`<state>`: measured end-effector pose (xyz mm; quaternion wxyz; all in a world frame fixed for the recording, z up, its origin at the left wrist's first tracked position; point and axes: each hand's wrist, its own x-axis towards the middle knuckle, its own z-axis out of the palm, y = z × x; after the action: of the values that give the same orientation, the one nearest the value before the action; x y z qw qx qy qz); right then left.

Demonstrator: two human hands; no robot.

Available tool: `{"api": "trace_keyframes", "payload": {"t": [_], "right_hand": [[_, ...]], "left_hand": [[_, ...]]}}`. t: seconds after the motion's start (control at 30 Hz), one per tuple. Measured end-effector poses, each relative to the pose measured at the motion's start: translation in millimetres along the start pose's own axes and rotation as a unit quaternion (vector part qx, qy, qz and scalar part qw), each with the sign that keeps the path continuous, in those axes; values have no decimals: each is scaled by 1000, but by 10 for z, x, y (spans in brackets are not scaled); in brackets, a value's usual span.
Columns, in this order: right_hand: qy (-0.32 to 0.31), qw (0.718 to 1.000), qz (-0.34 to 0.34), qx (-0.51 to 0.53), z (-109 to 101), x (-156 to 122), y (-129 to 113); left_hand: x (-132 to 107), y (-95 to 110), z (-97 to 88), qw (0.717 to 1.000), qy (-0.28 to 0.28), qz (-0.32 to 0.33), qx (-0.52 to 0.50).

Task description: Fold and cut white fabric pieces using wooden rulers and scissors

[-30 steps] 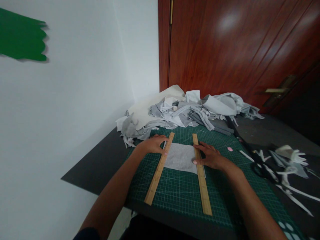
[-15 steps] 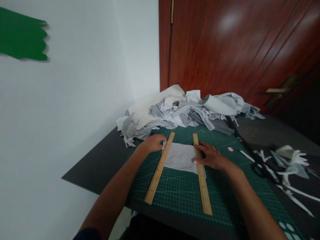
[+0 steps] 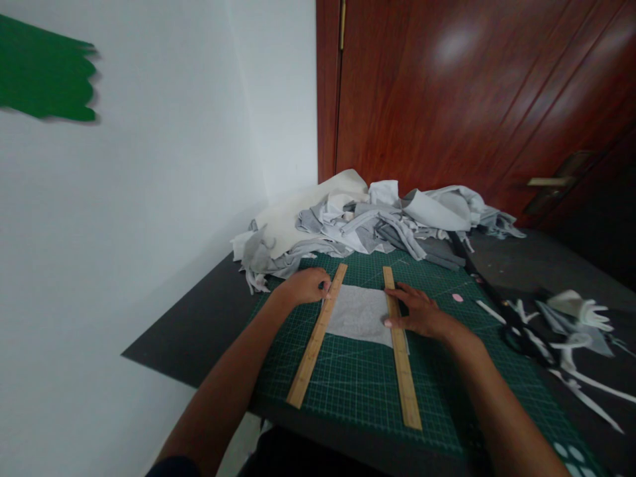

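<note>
A piece of light grey fabric (image 3: pixel 358 313) lies on a green gridded cutting mat (image 3: pixel 348 384). Two wooden rulers rest across it, the left ruler (image 3: pixel 315 341) slanting over its left side and the right ruler (image 3: pixel 405 371) over its right side. My left hand (image 3: pixel 309 286) is closed beside the upper end of the left ruler, fingers curled in a pinch at the fabric's left edge; the fingertips are partly hidden. On the right ruler, the thumb and fingertips of my right hand (image 3: pixel 420 311) press down, spread apart. A strip of fabric shows beyond that ruler.
Grey and white fabric scraps (image 3: pixel 358 222) are heaped at the back, against the wall and wooden door (image 3: pixel 447 99). Black-handled scissors (image 3: pixel 517 334) and white scraps (image 3: pixel 579 318) lie at the right. A small pink piece (image 3: pixel 458 297) sits on the mat.
My left fingers have curled in and lowered slightly at the fabric's left edge. The right hand, both rulers and the fabric have hardly moved.
</note>
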<state>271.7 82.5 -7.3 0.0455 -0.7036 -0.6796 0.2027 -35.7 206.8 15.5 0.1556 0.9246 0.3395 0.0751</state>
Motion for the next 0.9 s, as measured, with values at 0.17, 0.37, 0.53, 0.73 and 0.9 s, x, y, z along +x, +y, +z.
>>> {"api": "trace_keyframes", "payload": {"t": [0.17,0.37,0.53,0.73,0.9], "right_hand": [[0,1000,-5,3,8,5,20],[2,1000,-9,7,-4,-16,3],[1,1000,-2,2,-12,-23,-23],[2,1000,-5,5,-9,-17,-18],[1,1000,-6,6,-4,-16,-10]], "left_hand": [[11,-29,6,1000,-5,-9,-3],[-13,0,-14,1000,-15,-17,2],[-29,44,-29,999,-25,-20,7],[-31,57,-19,999,-35,-6,7],[-31,67,-18,999,-38,3,7]]}}
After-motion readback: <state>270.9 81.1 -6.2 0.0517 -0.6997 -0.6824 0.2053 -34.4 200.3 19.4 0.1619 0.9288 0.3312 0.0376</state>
